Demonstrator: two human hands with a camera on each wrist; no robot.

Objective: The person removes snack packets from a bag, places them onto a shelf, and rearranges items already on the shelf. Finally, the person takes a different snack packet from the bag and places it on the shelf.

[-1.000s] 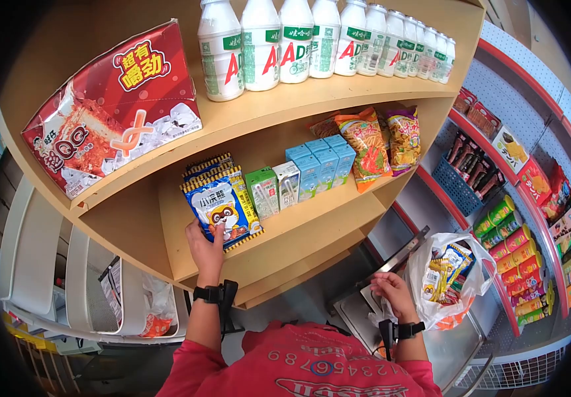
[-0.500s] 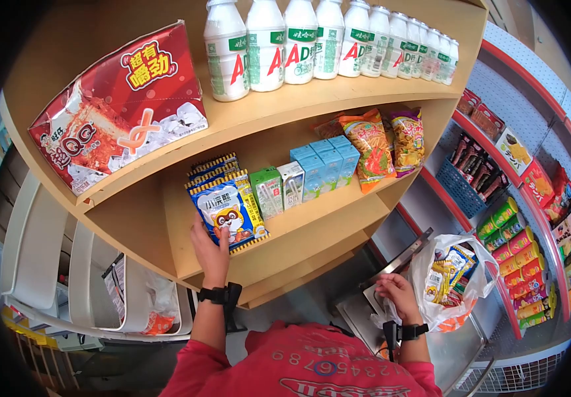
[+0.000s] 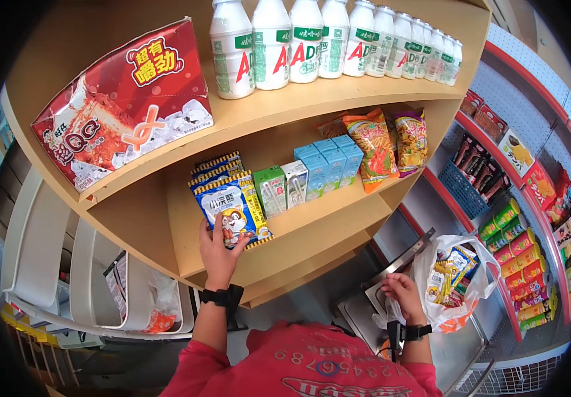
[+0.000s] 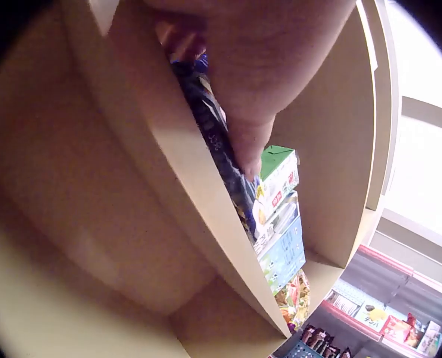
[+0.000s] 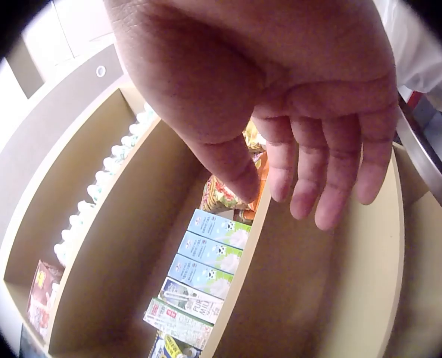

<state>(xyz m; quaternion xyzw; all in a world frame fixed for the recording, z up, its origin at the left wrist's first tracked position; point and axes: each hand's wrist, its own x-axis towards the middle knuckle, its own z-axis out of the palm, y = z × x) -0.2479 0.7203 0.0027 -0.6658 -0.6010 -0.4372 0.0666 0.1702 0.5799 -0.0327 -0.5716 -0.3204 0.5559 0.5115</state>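
Note:
On the middle shelf in the head view, blue-and-yellow snack packets (image 3: 237,200) with a raccoon picture stand in a row, one behind another. My left hand (image 3: 219,259) is at the lower front of the foremost packet, fingers extended against its face and thumb by its bottom edge. The left wrist view has the thumb (image 4: 249,145) lying along the dark side of a packet (image 4: 219,142); the other fingers are partly hidden. Holding nothing, my right hand (image 3: 403,292) hangs with loosely bent fingers beside a white plastic bag (image 3: 454,317) of snack packets.
Right of the packets stand a green carton (image 3: 271,188), a white carton (image 3: 296,182), blue milk cartons (image 3: 328,165) and noodle-snack bags (image 3: 371,149). Above are white bottles (image 3: 305,40) and a red box (image 3: 126,99). A red-edged rack (image 3: 530,165) stands at right.
My left fingers have shifted from the packet's left edge onto its front, and the thumb has moved down towards its bottom edge. My right hand stays beside the bag. The view has shifted slightly.

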